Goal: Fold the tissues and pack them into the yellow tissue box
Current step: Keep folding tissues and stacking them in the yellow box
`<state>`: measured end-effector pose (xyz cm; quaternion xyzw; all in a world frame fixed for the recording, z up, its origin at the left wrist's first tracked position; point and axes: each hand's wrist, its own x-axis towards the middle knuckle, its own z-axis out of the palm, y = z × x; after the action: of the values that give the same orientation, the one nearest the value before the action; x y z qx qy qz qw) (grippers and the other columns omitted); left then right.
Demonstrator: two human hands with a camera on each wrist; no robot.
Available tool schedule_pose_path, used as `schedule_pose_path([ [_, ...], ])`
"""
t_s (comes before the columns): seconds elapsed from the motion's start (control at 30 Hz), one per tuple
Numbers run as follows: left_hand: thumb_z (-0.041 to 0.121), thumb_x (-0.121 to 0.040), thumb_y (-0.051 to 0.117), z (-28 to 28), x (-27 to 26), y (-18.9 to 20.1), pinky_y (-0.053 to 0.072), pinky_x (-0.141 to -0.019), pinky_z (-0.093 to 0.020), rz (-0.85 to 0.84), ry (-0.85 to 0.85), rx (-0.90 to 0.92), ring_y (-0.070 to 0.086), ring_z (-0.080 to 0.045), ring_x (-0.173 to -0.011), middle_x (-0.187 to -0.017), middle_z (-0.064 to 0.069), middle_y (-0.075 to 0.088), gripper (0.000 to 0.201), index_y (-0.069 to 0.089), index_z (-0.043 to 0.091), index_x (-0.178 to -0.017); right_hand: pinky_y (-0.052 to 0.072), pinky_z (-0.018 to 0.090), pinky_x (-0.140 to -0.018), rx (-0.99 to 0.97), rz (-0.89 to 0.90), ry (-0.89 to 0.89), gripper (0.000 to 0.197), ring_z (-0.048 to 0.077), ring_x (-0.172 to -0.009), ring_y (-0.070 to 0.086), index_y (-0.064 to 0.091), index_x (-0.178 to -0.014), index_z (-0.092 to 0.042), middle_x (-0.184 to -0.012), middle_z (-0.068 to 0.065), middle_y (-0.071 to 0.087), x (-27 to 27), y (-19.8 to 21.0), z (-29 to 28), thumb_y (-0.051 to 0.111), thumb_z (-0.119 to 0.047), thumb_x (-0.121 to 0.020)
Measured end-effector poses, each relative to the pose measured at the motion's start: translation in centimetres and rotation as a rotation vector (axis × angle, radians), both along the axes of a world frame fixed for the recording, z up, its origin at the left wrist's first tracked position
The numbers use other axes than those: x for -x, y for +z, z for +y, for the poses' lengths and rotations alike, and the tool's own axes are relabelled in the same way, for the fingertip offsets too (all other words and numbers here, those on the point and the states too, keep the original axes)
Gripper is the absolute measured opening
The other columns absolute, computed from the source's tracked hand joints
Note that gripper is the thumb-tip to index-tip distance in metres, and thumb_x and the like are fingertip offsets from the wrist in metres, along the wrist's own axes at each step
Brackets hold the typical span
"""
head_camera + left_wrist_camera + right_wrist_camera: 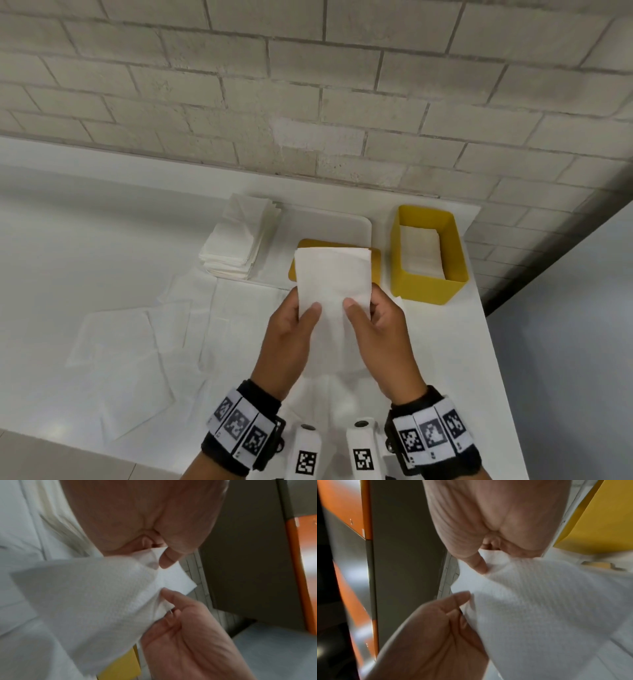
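Both hands hold one folded white tissue [332, 274] upright above the table's middle. My left hand [303, 317] pinches its lower left edge, thumb on the near face. My right hand [363, 313] pinches the lower right edge the same way. In the left wrist view the tissue [85, 595] hangs from my left thumb [168, 559]. In the right wrist view the tissue [539, 601] sits under my right thumb [479, 565]. The open yellow tissue box [428, 286] stands to the right, with folded tissues [421, 251] lying inside it.
A yellow lid [375, 262] lies flat behind the held tissue. A stack of folded tissues [239, 240] sits back left beside a white tray [329, 224]. Several unfolded tissues [137, 342] lie spread at the left. A brick wall [308, 102] bounds the back; the table's edge [493, 342] runs along the right.
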<state>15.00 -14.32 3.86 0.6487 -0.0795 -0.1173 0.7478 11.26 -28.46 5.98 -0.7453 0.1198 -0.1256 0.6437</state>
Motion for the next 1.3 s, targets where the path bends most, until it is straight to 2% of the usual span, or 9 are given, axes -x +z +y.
schedule_pose_path([
  [0.2,0.024,-0.106,0.051,-2.0,0.8,0.1,0.058,-0.075,-0.016,-0.201,0.097,-0.187,0.071,-0.001,-0.097,-0.103,0.023,0.073,0.023,0.06,0.042,-0.116,0.054,0.014,-0.079,0.042,-0.098,-0.076,0.027,-0.004,-0.1,0.066,0.055,-0.113,-0.039,-0.103,-0.03,0.067,1.0,-0.8,0.7,0.048,-0.014,-0.105],
  [0.33,0.02,-0.1,0.064,-1.3,0.9,-0.4,0.057,-0.074,-0.014,-0.256,0.058,-0.317,0.07,0.004,-0.093,-0.097,0.027,0.072,0.029,0.059,0.047,-0.109,0.054,0.016,-0.08,0.051,-0.115,-0.117,0.028,0.0,-0.1,0.067,0.058,-0.113,-0.04,-0.105,-0.021,0.07,1.2,-1.2,0.2,0.05,-0.014,-0.105],
  [0.47,0.016,-0.098,0.066,-0.8,0.6,-0.7,0.057,-0.08,-0.013,-0.253,0.063,-0.341,0.071,0.008,-0.096,-0.102,0.03,0.071,0.028,0.066,0.037,-0.116,0.057,0.024,-0.085,0.053,-0.113,-0.11,0.02,0.006,-0.102,0.07,0.063,-0.113,-0.032,-0.107,-0.012,0.074,1.2,-1.5,-0.4,0.053,-0.018,-0.104],
  [0.63,0.011,-0.098,0.065,-1.1,0.4,-1.1,0.053,-0.072,-0.008,-0.294,0.107,-0.389,0.069,0.012,-0.086,-0.086,0.033,0.068,0.021,0.068,0.029,-0.109,0.053,0.013,-0.076,0.019,-0.099,-0.1,0.024,0.002,-0.098,0.068,0.061,-0.118,-0.029,-0.103,-0.014,0.072,1.0,-1.8,0.1,0.05,-0.012,-0.105],
  [0.77,0.012,-0.1,0.064,-1.3,0.4,-1.9,0.052,-0.068,-0.007,-0.314,0.108,-0.444,0.067,0.015,-0.081,-0.081,0.032,0.065,0.02,0.065,0.031,-0.102,0.054,0.015,-0.077,0.001,-0.08,-0.106,0.026,0.002,-0.099,0.068,0.061,-0.125,-0.023,-0.105,-0.013,0.072,0.9,-2.5,0.3,0.05,-0.011,-0.105],
  [0.93,0.016,-0.097,0.068,-0.8,0.5,-3.7,0.054,-0.073,-0.009,-0.194,0.031,-0.492,0.068,0.012,-0.088,-0.093,0.029,0.071,0.026,0.069,0.031,-0.119,0.057,0.019,-0.081,-0.04,0.024,-0.144,0.031,0.003,-0.1,0.069,0.061,-0.119,-0.034,-0.104,-0.014,0.073,1.4,-5.1,0.6,0.057,-0.009,-0.1],
  [1.03,0.016,-0.098,0.065,-0.7,0.6,-4.3,0.06,-0.083,-0.02,-0.146,0.007,-0.488,0.071,0.006,-0.094,-0.101,0.021,0.076,0.027,0.071,0.031,-0.121,0.057,0.019,-0.083,-0.044,0.068,-0.162,0.03,0.002,-0.102,0.068,0.062,-0.121,-0.031,-0.109,-0.012,0.072,1.6,-6.1,0.5,0.059,-0.01,-0.1],
  [1.13,0.018,-0.099,0.064,-0.7,0.5,-4.0,0.057,-0.079,-0.014,-0.151,0.007,-0.493,0.07,0.006,-0.091,-0.099,0.02,0.076,0.024,0.072,0.028,-0.12,0.055,0.016,-0.082,-0.036,0.068,-0.151,0.028,-0.003,-0.101,0.067,0.062,-0.122,-0.028,-0.11,-0.012,0.072,1.6,-6.0,0.4,0.058,-0.012,-0.1],
  [1.3,0.018,-0.098,0.067,-0.8,0.5,-3.2,0.053,-0.074,-0.007,-0.163,0.006,-0.467,0.067,0.015,-0.089,-0.089,0.037,0.068,0.032,0.062,0.048,-0.108,0.056,0.018,-0.083,-0.064,0.055,-0.159,0.027,0.001,-0.102,0.068,0.063,-0.123,-0.025,-0.11,-0.01,0.073,1.4,-6.1,0.3,0.059,-0.011,-0.1],
])
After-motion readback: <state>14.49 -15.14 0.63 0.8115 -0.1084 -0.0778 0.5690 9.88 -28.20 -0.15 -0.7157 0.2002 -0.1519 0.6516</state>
